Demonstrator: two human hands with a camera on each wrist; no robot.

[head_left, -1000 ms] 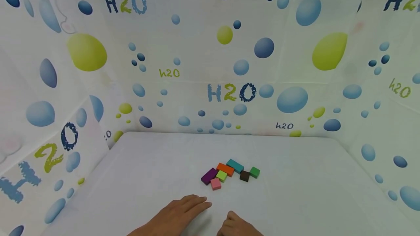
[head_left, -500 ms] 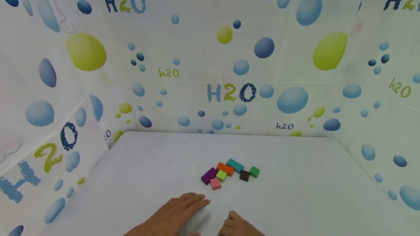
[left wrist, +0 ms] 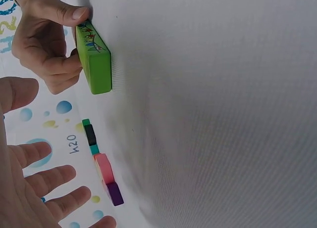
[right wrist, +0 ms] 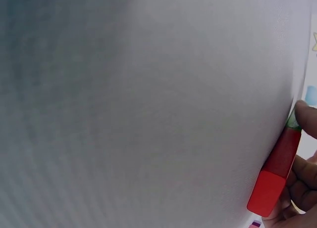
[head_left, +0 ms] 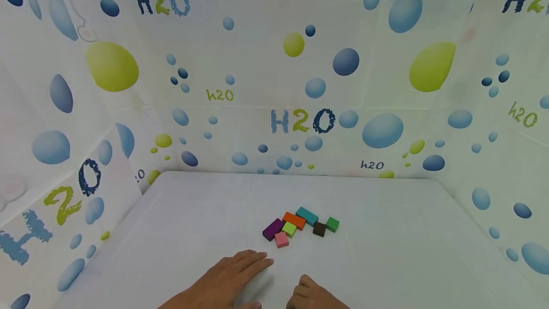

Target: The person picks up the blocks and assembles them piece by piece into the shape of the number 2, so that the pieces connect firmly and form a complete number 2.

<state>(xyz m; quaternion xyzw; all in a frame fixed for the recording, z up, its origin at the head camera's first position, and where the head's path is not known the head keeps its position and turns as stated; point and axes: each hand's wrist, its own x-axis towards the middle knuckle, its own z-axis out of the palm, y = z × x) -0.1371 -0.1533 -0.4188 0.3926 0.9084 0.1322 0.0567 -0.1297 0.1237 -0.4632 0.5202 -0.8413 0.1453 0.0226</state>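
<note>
My left hand (head_left: 223, 278) hovers low over the white table, fingers spread and fairly straight, nothing held. My right hand (head_left: 315, 294), at the bottom edge of the head view, has curled fingers. In the left wrist view, it pinches a small box (left wrist: 96, 65), green with a printed pattern, between thumb and fingers. The right wrist view shows the held box's red end (right wrist: 268, 192); this box is hidden in the head view. Beyond the hands lie small blocks: purple (head_left: 273, 229), orange (head_left: 294, 221), teal (head_left: 307, 215), lime (head_left: 289, 229), pink (head_left: 281, 240), dark brown (head_left: 319, 229) and green (head_left: 332, 224).
The white table (head_left: 206, 204) reaches back to a cloth backdrop (head_left: 257, 61) printed with blue and lime drops and H2O lettering. The same cloth stands along the left and right sides.
My left hand has shifted slightly left, and its thumb now shows at the bottom edge. My right hand has moved a little to the right. The blocks have stayed in place.
</note>
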